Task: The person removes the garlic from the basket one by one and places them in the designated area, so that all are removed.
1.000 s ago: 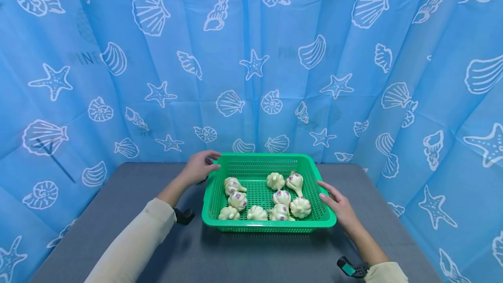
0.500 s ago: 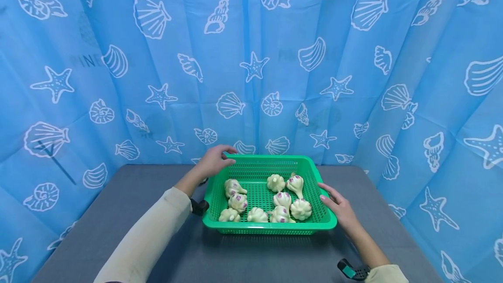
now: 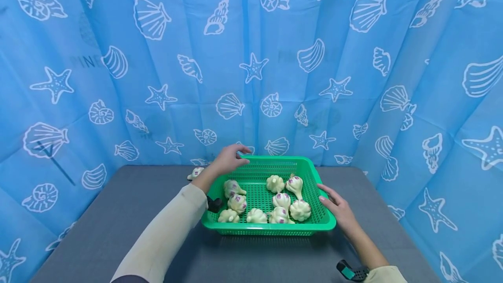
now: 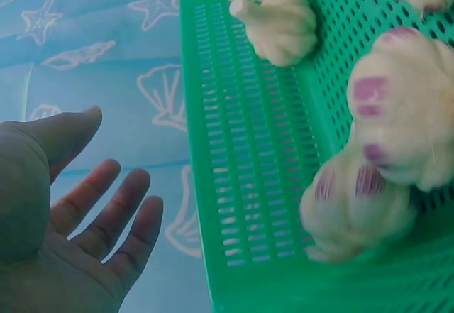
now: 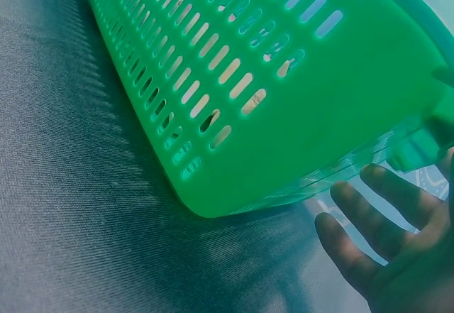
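Note:
A green slotted plastic basket stands on the table with several white, purple-marked garlic bulbs in it. My left hand is over the basket's back left corner, fingers spread and holding nothing. In the left wrist view, the left hand hangs beside the basket's slotted wall, apart from it. At the right rim, my right hand has thumb and forefinger against the edge. Its other fingers extend loosely below the rim in the right wrist view, where the right hand is partly cut off.
One garlic bulb lies on the grey table behind my left forearm, outside the basket. A blue shell-print curtain hangs along the table's back and sides. Black straps sit on both wrists.
My left hand has moved right along the basket's back left corner to its back rim, uncovering the bulb on the table behind. My right hand and the basket stay nearly put.

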Available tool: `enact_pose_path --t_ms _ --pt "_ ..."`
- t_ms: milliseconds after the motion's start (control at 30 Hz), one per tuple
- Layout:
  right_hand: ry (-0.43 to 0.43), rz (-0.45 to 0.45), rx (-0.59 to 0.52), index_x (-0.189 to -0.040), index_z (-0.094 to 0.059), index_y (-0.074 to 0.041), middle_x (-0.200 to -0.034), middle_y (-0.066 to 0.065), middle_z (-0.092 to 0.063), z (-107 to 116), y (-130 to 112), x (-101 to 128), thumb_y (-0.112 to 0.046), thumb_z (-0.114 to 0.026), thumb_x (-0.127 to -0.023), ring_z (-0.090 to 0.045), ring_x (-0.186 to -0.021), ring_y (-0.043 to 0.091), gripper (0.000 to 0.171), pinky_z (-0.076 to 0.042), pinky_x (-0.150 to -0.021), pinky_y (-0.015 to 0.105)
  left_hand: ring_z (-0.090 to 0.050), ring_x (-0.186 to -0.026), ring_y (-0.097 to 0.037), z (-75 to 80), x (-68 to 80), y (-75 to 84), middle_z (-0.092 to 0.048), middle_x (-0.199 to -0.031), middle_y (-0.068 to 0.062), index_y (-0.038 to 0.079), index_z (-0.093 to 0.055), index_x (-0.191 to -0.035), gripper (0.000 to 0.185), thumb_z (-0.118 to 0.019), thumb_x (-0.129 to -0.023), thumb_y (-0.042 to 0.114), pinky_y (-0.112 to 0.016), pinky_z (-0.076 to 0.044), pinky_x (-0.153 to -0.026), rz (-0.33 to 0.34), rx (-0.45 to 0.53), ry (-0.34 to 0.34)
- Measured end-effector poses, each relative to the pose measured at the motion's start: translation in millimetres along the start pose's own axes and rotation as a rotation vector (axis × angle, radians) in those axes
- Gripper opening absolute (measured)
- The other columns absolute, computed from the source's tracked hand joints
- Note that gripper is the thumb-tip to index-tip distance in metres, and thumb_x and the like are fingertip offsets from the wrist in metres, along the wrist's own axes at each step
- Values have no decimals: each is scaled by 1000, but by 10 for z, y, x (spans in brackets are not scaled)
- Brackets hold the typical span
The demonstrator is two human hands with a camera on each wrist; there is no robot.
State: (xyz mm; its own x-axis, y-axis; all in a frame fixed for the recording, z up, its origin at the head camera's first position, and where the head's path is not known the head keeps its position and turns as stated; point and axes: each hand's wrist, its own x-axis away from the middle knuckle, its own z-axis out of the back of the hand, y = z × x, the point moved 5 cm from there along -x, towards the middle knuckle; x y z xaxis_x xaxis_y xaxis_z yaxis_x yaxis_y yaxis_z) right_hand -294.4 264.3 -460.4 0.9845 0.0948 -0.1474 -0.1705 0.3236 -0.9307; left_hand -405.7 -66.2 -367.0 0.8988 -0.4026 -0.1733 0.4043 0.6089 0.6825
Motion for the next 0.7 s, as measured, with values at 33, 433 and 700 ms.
enact_pose_path --t_ms 33,433,700 --pt "0 0 0 -149 -37 -6 -155 24 -22 1 -3 2 -26 -48 -104 -20 -139 49 50 -26 -104 66 -60 -101 -21 -20 -13 9 -59 -125 -4 18 -64 -125 31 -66 -94 19 -36 -52 -79 -1 4 -3" --pt "5 -9 -11 -149 -36 -6 -155 24 -22 -2 11 2 -26 -48 -104 -23 -139 47 50 -29 -104 63 -59 -104 -23 -345 -167 141 -61 -121 -9 17 -64 -125 30 -66 -95 21 -37 -51 -81 -5 5 -114" --pt "8 -11 -18 -149 -36 -6 -156 24 -21 -2 20 2 -26 -47 -104 -18 -140 48 50 -25 -105 65 -60 -85 -17 -572 -220 181 -62 -98 -1 12 -65 -123 30 -66 -95 22 -34 -50 -69 -6 18 -179"
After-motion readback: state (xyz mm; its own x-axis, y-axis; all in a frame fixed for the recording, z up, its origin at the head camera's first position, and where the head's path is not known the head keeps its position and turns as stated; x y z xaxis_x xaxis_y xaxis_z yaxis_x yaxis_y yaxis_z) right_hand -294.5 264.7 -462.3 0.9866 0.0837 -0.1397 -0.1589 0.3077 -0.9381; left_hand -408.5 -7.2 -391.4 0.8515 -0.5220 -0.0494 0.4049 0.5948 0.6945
